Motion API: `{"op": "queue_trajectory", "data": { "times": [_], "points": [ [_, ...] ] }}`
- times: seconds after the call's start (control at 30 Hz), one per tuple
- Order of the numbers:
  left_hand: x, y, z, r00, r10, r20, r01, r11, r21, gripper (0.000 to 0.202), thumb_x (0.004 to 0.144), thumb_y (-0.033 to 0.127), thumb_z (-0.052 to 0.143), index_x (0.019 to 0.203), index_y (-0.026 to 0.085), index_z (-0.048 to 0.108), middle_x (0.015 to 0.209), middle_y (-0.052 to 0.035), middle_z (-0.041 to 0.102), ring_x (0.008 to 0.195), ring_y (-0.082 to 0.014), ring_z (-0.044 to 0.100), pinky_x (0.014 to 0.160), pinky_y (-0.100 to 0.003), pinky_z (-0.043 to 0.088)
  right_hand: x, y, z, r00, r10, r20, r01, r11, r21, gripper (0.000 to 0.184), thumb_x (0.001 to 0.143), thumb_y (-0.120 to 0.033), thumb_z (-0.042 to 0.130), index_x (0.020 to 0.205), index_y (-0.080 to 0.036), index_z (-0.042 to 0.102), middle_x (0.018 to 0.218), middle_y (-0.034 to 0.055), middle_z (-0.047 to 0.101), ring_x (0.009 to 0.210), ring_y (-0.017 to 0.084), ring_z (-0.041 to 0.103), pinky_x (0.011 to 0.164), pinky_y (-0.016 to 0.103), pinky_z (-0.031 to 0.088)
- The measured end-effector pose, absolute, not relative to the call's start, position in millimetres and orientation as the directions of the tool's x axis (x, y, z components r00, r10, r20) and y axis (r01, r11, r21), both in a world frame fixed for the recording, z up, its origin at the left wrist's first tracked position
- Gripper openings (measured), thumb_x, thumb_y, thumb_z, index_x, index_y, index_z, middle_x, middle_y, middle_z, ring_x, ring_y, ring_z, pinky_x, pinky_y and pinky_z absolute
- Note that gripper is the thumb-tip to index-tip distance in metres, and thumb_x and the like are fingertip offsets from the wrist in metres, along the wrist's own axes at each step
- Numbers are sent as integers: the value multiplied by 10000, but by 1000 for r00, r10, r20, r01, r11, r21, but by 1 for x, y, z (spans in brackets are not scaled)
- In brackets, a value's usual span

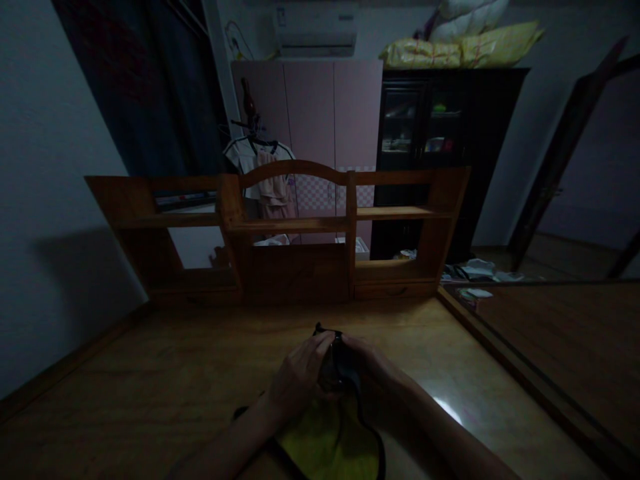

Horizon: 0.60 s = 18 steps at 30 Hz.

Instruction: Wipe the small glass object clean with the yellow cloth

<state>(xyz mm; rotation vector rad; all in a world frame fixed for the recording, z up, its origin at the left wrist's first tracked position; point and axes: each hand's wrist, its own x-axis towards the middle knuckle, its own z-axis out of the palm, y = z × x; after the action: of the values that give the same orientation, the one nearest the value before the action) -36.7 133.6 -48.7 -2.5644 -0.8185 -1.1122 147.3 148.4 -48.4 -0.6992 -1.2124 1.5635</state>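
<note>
Both my hands meet over the wooden desk (150, 380) in dim light. My left hand (300, 377) and my right hand (367, 360) are closed on a small dark object (337, 363), pinched between the fingertips. I cannot make out what the object is. A dark strap or edge runs from it down to a yellow cloth piece with a dark border (330, 443) that lies on the desk between my forearms.
A wooden shelf unit (295, 227) stands along the desk's back edge. Behind it are a pink wardrobe (320, 113), hanging clothes (265, 173), a dark cabinet (440, 133) with bags on top, and an open door (565, 147) at the right.
</note>
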Motion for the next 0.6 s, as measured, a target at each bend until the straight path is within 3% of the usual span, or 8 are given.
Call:
{"op": "queue_trajectory", "data": {
  "times": [0.1,0.27,0.6],
  "points": [
    [-37,134,-48,558,407,723,583,-813,8,804,788,531,645,1388,131,289,1241,-183,573,1151,-288,580,932,-392,525,150,146,-40,-405,908,111,-377,-55,-925,287,768,-434,664,901,-188,729,920,42,702,889,233,599,897,367,426],
    [-37,136,-50,560,426,710,609,-793,-4,774,784,532,634,1364,127,319,1229,-183,582,1138,-295,590,938,-400,519,150,143,-46,-364,928,84,-312,-36,-949,362,819,-482,628,1019,-192,712,1020,59,695,989,250,596,946,392,405],
    [-37,138,-57,501,526,687,635,-763,121,887,685,542,736,1358,143,318,1259,-178,559,1152,-307,575,958,-421,505,145,143,-51,-332,922,199,-294,100,-951,436,851,-469,615,1226,-246,613,1284,58,602,1222,237,501,1063,396,338]
  ]
}}
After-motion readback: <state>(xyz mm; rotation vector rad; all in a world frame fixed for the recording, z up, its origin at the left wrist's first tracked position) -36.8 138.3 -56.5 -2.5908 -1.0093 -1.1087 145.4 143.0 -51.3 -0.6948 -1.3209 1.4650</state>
